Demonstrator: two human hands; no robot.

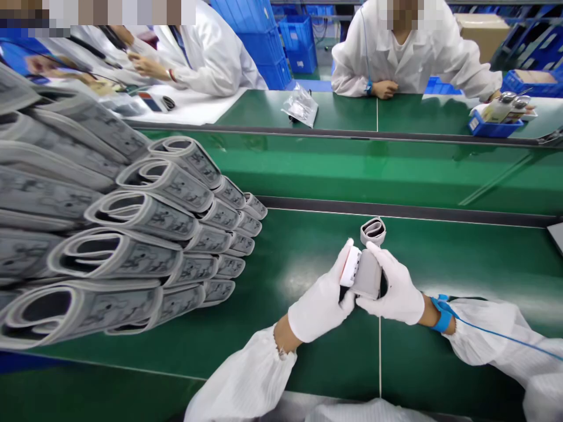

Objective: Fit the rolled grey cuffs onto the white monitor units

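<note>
My left hand (pixel 323 302), in a white glove, is closed on a small white plastic unit (pixel 350 266) with dark slots along one side. My right hand (pixel 398 284), gloved as well and wearing a blue wrist strap (pixel 443 313), grips a rolled grey cuff (pixel 368 274). Unit and cuff meet between the hands, above the green table; whether they are joined I cannot tell. Just beyond my fingers another rolled grey cuff (pixel 373 230) lies on the table.
Many rolled, printed grey cuffs (pixel 145 217) are stacked high on the left. A green panel (pixel 352 170) with a dark ledge runs across the table's far side. Behind it are a plastic bag (pixel 300 105), a blue bin (pixel 495 124) and co-workers in white coats (pixel 413 53).
</note>
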